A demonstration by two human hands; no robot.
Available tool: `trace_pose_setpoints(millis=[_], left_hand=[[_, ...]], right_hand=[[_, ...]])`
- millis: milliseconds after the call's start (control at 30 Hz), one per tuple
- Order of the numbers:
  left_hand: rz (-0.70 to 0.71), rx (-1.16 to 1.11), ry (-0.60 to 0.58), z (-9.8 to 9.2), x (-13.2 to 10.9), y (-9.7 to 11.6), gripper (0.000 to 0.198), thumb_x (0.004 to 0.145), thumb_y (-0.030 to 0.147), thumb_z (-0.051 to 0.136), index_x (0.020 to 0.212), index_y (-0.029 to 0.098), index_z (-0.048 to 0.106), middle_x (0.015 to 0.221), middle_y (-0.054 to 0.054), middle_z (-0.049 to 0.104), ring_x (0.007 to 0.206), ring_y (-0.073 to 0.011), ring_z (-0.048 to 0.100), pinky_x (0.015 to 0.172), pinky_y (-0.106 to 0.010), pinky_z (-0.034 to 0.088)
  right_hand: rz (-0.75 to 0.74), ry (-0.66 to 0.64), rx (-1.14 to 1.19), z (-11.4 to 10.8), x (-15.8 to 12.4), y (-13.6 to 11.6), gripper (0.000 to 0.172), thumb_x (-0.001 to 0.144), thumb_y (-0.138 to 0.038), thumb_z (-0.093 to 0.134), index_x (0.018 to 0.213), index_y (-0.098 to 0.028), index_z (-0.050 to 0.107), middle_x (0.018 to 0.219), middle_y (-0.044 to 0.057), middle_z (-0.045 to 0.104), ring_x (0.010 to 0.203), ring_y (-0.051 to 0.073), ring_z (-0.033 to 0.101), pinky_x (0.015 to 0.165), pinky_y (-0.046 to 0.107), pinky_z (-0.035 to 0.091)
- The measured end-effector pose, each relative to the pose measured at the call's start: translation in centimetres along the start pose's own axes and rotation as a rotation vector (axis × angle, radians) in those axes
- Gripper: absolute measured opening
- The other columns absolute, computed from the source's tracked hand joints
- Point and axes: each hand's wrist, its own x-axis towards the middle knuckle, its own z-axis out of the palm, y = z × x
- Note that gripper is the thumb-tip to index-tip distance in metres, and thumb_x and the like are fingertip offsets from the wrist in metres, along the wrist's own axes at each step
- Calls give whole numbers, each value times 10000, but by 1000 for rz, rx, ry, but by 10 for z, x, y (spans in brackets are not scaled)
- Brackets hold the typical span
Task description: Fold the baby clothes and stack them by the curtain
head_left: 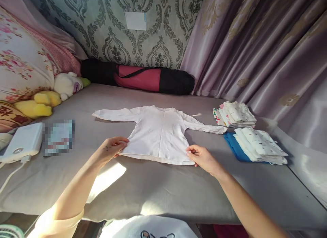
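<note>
A small white long-sleeved shirt [159, 135] lies spread on the grey sheet [163, 187], its neckline toward the wall and both sleeves stretched out sideways. My left hand [112, 150] pinches the shirt's lower left corner between thumb and fingers. At the lower right corner, my right hand [201, 158] holds the hem in the same way. The hem runs between the two hands, close to the sheet. The right sleeve's cuff reaches the folded clothes at the right.
Two stacks of folded clothes, one patterned [237, 115] and one white over blue [259, 146], sit at the right. A white power bank [22, 142] with a cable and a blurred packet [59, 137] lie left. Plush toys [67, 86] and a black-red bag [139, 77] are behind.
</note>
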Motion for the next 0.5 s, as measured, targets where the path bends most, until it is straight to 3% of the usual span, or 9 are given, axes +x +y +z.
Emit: trace_pose_setpoints(millis=[133,300,400,500], left_hand=[[107,379,45,0,0,-2,345,733,463,510,904,227,694,665,-6,577,652,-195,558,582,-276,382],[265,897,184,7,-6,7,301,807,248,430,961,257,689,939,-70,637,872,-237,606,687,-287,429],[396,1047,184,37,-6,28,323,885,198,366,965,195,678,1006,-125,624,922,-262,595,731,-326,442],[647,925,-95,90,-2,55,365,969,224,300,968,195,664,959,-106,636,888,-218,605,765,-313,464]], right_hand=[[-71,-52,-267,-2,1,6,257,786,-367,598,962,-190,663,749,-23,566,574,99,498,514,225,393],[-196,-150,-468,-21,11,1,252,865,-370,527,909,-217,722,735,-12,640,671,141,573,619,245,417],[-268,91,-627,-32,33,-6,248,893,-300,489,891,-224,725,879,20,684,820,177,620,739,273,449],[-352,339,-859,-33,63,-13,293,888,-176,475,1084,-218,689,1107,70,652,980,201,611,816,285,448]])
